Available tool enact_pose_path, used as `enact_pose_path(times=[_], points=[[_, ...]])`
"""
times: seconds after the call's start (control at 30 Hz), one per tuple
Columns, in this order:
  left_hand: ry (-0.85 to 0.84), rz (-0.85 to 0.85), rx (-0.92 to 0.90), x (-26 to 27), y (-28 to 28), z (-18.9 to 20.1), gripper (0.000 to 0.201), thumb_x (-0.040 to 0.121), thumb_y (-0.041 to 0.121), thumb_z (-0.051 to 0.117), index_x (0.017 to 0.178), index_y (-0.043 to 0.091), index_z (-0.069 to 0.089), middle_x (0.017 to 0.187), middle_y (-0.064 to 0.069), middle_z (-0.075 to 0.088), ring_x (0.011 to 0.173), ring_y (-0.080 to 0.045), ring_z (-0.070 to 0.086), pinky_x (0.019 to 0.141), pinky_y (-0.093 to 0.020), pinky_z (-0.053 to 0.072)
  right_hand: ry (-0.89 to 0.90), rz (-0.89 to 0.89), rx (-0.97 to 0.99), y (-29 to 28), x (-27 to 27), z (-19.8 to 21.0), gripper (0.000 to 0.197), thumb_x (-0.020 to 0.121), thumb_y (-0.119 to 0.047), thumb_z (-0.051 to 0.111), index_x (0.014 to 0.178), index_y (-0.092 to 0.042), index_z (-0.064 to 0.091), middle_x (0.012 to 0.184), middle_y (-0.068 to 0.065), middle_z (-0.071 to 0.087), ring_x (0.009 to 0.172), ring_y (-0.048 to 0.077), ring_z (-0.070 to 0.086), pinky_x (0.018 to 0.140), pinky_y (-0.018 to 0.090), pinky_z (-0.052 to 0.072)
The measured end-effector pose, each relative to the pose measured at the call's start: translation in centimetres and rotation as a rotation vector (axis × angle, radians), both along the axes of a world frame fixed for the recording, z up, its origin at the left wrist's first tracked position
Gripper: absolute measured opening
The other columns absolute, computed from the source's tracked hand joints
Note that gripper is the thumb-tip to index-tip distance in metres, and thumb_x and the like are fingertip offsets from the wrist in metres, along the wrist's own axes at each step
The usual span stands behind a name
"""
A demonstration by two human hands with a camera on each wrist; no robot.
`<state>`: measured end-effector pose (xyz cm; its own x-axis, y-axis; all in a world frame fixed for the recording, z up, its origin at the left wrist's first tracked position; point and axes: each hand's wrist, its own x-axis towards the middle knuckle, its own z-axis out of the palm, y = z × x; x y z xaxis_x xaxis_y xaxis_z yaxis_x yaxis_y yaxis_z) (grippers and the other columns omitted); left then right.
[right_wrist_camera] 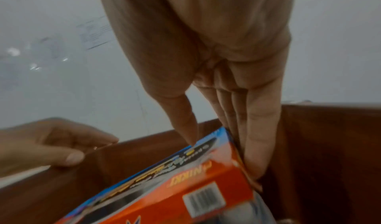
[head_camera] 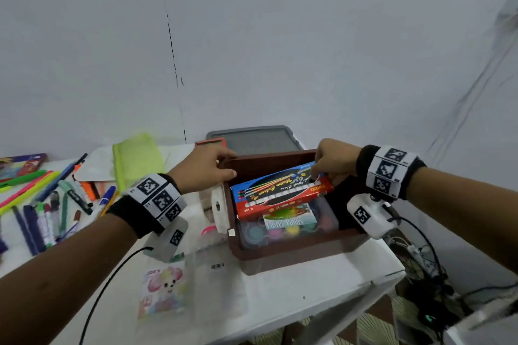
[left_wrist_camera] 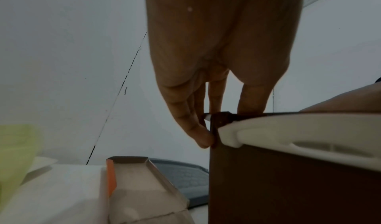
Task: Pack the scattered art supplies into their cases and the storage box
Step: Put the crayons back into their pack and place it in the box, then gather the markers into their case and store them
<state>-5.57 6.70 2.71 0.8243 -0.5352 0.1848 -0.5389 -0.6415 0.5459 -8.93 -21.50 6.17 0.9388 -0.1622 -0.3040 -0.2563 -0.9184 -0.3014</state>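
Brown storage box (head_camera: 294, 249) stands on the white worktop (head_camera: 280, 302), near its right front corner, lid off. Left hand (head_camera: 206, 166) grips the box's far-left corner: thumb on the inside of the rim, fingers (left_wrist_camera: 198, 129) curled over the outside wall, seen from the left wrist view just above a white side handle (left_wrist_camera: 299, 129). Right hand (head_camera: 333, 161) pinches the right end of a red-and-blue watercolour box (head_camera: 280, 190), thumb on its top face, fingers (right_wrist_camera: 255, 146) down along the end flap, between the carton and the storage box's right wall. The carton sits tilted inside the storage box, its right end raised toward the far-right corner, its left end lower near the left wall. Under it lies a clear case of poster paint pots (head_camera: 280, 228), flat on the box bottom; label partly readable, pots pastel-coloured. Behind the storage box, a grey lid (head_camera: 252, 138) lies flat against the wall. An orange-edged open carton (left_wrist_camera: 132, 186) sits just left of the storage box. On the left part of the worktop: a scatter of markers and pens (head_camera: 47, 204), a lime-green pouch (head_camera: 137, 159), a colourful tin or case (head_camera: 22, 165) at the far edge. Nearer the front, a clear packet printed with a cartoon figure (head_camera: 164, 291). Both wrists wear black bands with square-patterned tags.
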Motion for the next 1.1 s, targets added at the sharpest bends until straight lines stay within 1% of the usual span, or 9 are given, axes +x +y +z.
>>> enact_pose_path(times=[0.1, 0.17, 0.23, 0.37, 0.47, 0.57, 0.77, 0.9, 1.1], points=[[0.024, 0.029, 0.011, 0.3, 0.0, 0.0, 0.03, 0.083, 0.018, 0.072, 0.113, 0.02, 0.07, 0.076, 0.019, 0.057, 0.066, 0.01, 0.054, 0.061, -0.002, 0.036, -0.026, 0.305, -0.191, 1.6, 0.2, 0.7, 0.025, 0.085, -0.024, 0.07, 0.094, -0.001, 0.068, 0.093, 0.016, 0.071, 0.078, 0.028, 0.068, 0.07, 0.039, 0.058], [0.044, 0.047, 0.011, 0.5, 0.0, -0.2, 0.035, 0.082, 0.02, 0.073, 0.117, 0.021, 0.069, 0.084, 0.009, 0.065, 0.069, 0.005, 0.057, 0.061, -0.002, 0.037, -0.005, 0.53, -0.234, 2.9, 0.2, 0.9, 0.032, 0.086, -0.03, 0.071, 0.113, -0.013, 0.067, 0.108, 0.005, 0.07, 0.091, 0.021, 0.064, 0.075, 0.029, 0.049], [0.066, 0.06, -0.006, 0.9, 0.1, -0.4, 0.035, 0.081, 0.021, 0.074, 0.115, 0.024, 0.07, 0.09, 0.004, 0.07, 0.069, 0.005, 0.061, 0.062, -0.003, 0.039, 0.072, 0.729, -0.26, 4.3, 0.2, 0.7, 0.037, 0.085, -0.033, 0.072, 0.119, -0.023, 0.066, 0.112, -0.002, 0.068, 0.093, 0.015, 0.06, 0.077, 0.024, 0.043], [0.096, 0.088, -0.061, 1.3, 0.1, -0.6, 0.027, 0.081, 0.016, 0.072, 0.106, 0.026, 0.074, 0.081, 0.01, 0.07, 0.07, 0.007, 0.064, 0.068, -0.01, 0.045, 0.119, 0.971, -0.41, 6.5, 0.5, -0.7, 0.051, 0.082, -0.044, 0.072, 0.128, -0.025, 0.059, 0.116, 0.0, 0.065, 0.099, 0.019, 0.06, 0.085, 0.031, 0.047], [0.108, 0.106, -0.088, 1.4, 0.1, -0.7, 0.026, 0.081, 0.012, 0.071, 0.104, 0.022, 0.076, 0.072, 0.013, 0.066, 0.069, 0.002, 0.065, 0.064, -0.003, 0.043, 0.061, 1.094, -0.593, 7.7, 0.7, -1.4, 0.064, 0.08, -0.053, 0.07, 0.135, -0.025, 0.052, 0.117, 0.006, 0.062, 0.099, 0.027, 0.061, 0.076, 0.033, 0.047], [0.105, 0.123, -0.095, 1.5, 0.1, -0.8, 0.028, 0.079, 0.012, 0.072, 0.105, 0.023, 0.076, 0.077, 0.011, 0.068, 0.075, 0.002, 0.064, 0.065, -0.005, 0.043, -0.006, 1.148, -0.698, 8.2, 1.1, -1.7, 0.062, 0.085, -0.049, 0.067, 0.137, -0.021, 0.047, 0.117, 0.009, 0.059, 0.097, 0.03, 0.061, 0.067, 0.032, 0.04], [0.127, 0.14, -0.091, 1.8, 0.2, -0.9, 0.032, 0.076, 0.014, 0.073, 0.105, 0.025, 0.076, 0.089, 0.006, 0.073, 0.083, -0.006, 0.066, 0.078, -0.023, 0.052, -0.057, 1.137, -0.664, 8.5, 1.6, -2.1, 0.057, 0.084, -0.044, 0.07, 0.131, -0.018, 0.053, 0.114, 0.009, 0.063, 0.094, 0.029, 0.062, 0.067, 0.03, 0.038], [0.133, 0.146, -0.111, 1.8, 0.1, -1.2, 0.032, 0.075, 0.011, 0.072, 0.103, 0.025, 0.076, 0.09, 0.006, 0.073, 0.08, -0.003, 0.065, 0.076, -0.02, 0.05, -0.062, 1.108, -0.599, 8.3, 1.9, -2.3, 0.057, 0.081, -0.047, 0.072, 0.128, -0.02, 0.055, 0.113, 0.008, 0.063, 0.095, 0.027, 0.061, 0.068, 0.029, 0.037], [0.174, 0.165, -0.189, 1.4, -0.2, -1.3, 0.025, 0.077, 0.006, 0.07, 0.094, 0.024, 0.07, 0.087, 0.0, 0.071, 0.06, -0.001, 0.063, 0.056, -0.008, 0.046, -0.026, 1.024, -0.444, 7.6, 2.2, -2.1, 0.055, 0.078, -0.048, 0.075, 0.125, -0.025, 0.06, 0.116, 0.002, 0.062, 0.103, 0.021, 0.056, 0.076, 0.027, 0.037]])
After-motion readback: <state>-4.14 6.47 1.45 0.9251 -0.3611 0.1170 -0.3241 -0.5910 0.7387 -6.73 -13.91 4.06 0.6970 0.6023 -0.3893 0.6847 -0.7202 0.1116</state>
